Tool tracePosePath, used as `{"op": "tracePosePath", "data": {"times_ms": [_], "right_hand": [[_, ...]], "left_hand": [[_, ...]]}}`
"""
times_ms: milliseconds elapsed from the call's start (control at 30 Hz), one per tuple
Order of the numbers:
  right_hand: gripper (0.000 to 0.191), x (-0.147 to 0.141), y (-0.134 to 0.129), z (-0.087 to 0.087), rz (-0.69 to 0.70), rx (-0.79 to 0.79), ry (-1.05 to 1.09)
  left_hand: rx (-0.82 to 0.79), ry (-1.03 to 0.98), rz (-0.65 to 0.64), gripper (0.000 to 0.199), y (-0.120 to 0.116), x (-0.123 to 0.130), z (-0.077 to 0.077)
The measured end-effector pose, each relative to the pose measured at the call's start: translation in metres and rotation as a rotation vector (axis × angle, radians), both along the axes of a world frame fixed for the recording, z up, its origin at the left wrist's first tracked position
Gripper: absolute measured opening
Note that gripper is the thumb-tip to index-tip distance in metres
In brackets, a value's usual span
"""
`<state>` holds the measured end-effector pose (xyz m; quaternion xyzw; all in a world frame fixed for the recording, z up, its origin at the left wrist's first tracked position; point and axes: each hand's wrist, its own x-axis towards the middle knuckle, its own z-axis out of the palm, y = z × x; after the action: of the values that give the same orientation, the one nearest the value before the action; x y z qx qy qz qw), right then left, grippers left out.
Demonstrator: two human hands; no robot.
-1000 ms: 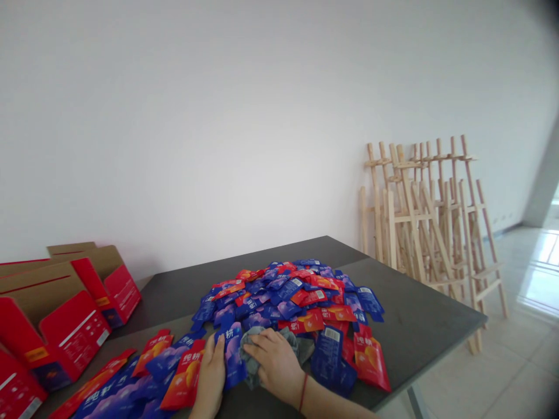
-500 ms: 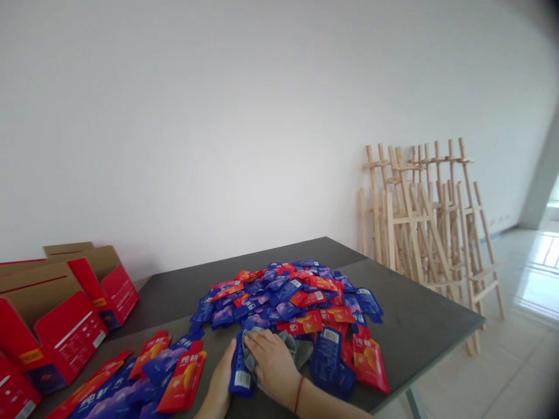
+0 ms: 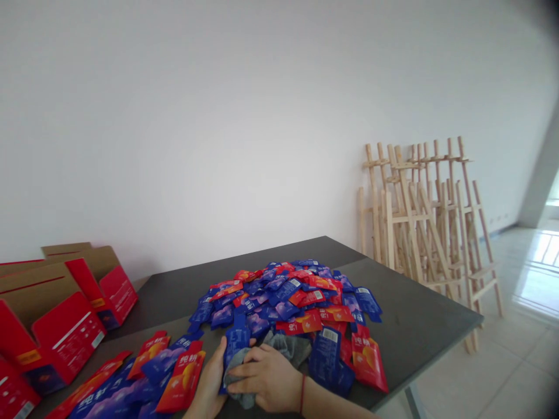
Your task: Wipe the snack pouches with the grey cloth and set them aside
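At the table's front edge my left hand [image 3: 212, 375] is closed around a blue pouch [image 3: 237, 338] held upright by its left side. My right hand [image 3: 268, 375] grips a grey cloth [image 3: 241, 377] and presses it on the pouch's lower front. The rest of the cloth trails behind the right fingers. Just beyond my hands is a heap of red and blue pouches [image 3: 279, 294]. Left of my left hand, more red and blue pouches lie overlapped, a red pouch [image 3: 182, 378] nearest.
Open red cardboard boxes [image 3: 70, 334] stand along the table's left side. The dark table [image 3: 410, 331] ends in an edge at the right. Several wooden easels [image 3: 410, 218] lean at the white wall beyond it.
My right hand and the cloth have slid down the blue pouch, from its upper part to its lower end. The pouch's upper printed face now shows.
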<state>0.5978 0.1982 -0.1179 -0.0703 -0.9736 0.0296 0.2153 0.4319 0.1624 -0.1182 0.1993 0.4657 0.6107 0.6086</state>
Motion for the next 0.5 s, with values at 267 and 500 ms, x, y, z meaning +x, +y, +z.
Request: {"op": "tracePosePath", "data": {"times_ms": [267, 500], "right_hand": [[0.043, -0.0019, 0.0025, 0.0016, -0.319, -0.074, 0.054], [0.033, -0.0063, -0.0044, 0.0040, -0.039, 0.082, -0.006]], "left_hand": [[0.017, -0.072, 0.080, 0.035, 0.0047, -0.0006, 0.0016], [0.002, -0.126, -0.110, 0.044, 0.0087, -0.0053, -0.0012]]}}
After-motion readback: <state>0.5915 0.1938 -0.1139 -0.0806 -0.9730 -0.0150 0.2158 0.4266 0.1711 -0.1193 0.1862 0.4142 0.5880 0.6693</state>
